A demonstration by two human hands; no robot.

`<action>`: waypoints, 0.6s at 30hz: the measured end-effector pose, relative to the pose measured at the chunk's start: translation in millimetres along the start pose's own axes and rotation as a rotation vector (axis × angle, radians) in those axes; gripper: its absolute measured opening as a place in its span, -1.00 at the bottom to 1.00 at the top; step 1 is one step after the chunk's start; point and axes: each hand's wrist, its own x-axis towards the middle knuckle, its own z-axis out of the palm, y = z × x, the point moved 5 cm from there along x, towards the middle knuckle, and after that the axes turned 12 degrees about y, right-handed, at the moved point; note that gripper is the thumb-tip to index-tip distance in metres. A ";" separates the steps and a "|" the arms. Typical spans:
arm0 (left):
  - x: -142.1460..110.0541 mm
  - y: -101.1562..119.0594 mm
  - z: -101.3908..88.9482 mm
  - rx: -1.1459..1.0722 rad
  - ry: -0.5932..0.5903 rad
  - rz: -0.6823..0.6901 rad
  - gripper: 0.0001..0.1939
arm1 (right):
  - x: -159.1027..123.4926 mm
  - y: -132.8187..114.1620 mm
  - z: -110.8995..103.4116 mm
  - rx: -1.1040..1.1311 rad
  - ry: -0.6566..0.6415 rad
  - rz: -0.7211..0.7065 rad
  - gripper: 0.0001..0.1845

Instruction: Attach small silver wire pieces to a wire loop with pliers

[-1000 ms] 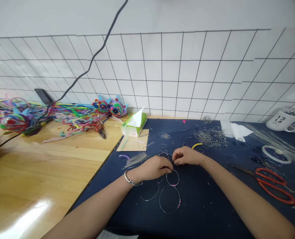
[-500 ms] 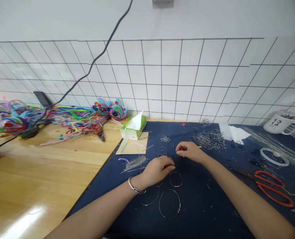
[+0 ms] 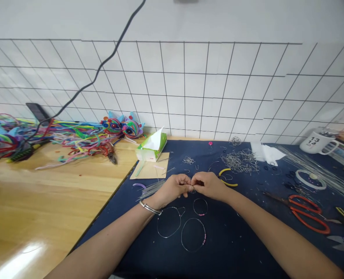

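Observation:
My left hand [image 3: 174, 189] and my right hand [image 3: 208, 186] meet over the dark blue cloth, fingertips touching. Both are closed in a pinch on a thin wire [image 3: 192, 190], mostly hidden by the fingers. Just below lies a small wire ring [image 3: 193, 206] with pink beads. Nearer to me are a larger beaded ring [image 3: 181, 237] and a plain wire ring [image 3: 158, 229]. Yellow-handled pliers [image 3: 229, 183] lie partly behind my right hand. Straight wire pieces [image 3: 150, 190] lie beside my left hand.
Orange-handled scissors [image 3: 308, 217] lie at right, near a white ring [image 3: 310, 180]. A pile of bent wires [image 3: 240, 161] and a white mug [image 3: 317, 142] stand farther back. A tissue box [image 3: 148, 154] sits at the cloth's left edge, colourful pipe cleaners [image 3: 81, 139] beyond.
My hands, apart before, have come together at the fingertips. My right hand has moved left and nearer, uncovering more of the yellow-handled pliers. The view has shifted slightly.

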 end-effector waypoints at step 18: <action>11.5 8.7 -26.0 0.281 0.179 0.246 -0.83 | 5.2 29.8 -15.0 -0.057 -0.127 0.073 -0.70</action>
